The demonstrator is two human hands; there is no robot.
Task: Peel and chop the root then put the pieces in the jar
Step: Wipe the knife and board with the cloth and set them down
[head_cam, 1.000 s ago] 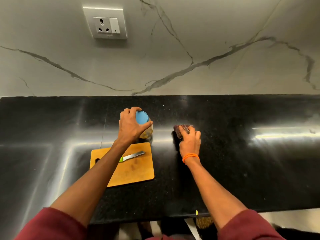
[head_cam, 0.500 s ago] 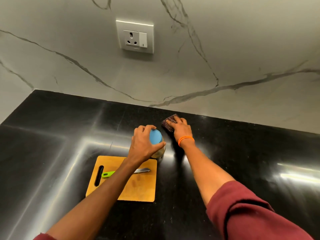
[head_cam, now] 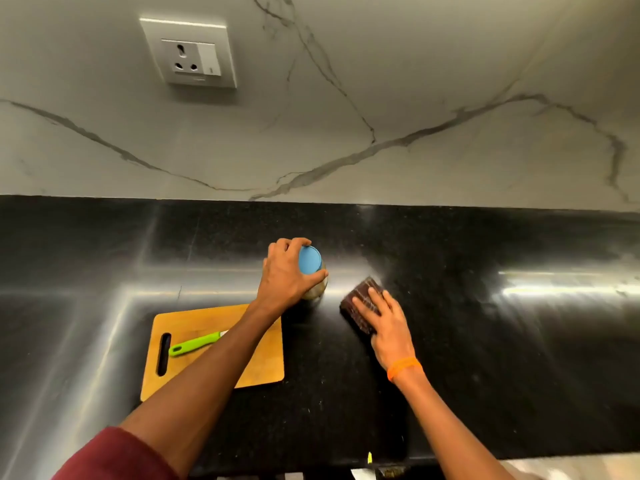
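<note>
Right hand (head_cam: 388,327) slid cloth (head_cam: 360,306) nearer, left hand (head_cam: 285,275) gripping jar (head_cam: 311,268)

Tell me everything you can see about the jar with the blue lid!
The jar is small, see-through, and looks like glass, with something pale brownish inside. A round blue lid closes its top. It sits near the black counter, just behind the wooden cutting board; whether it stands or is lifted cannot be told. The left hand grips it, fingers curled around the lid.

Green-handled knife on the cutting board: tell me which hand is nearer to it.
Left. The left hand grips the blue-lidded jar just past the cutting board holding the green-handled knife; the right hand presses a dark scrubbing pad farther right.
</note>
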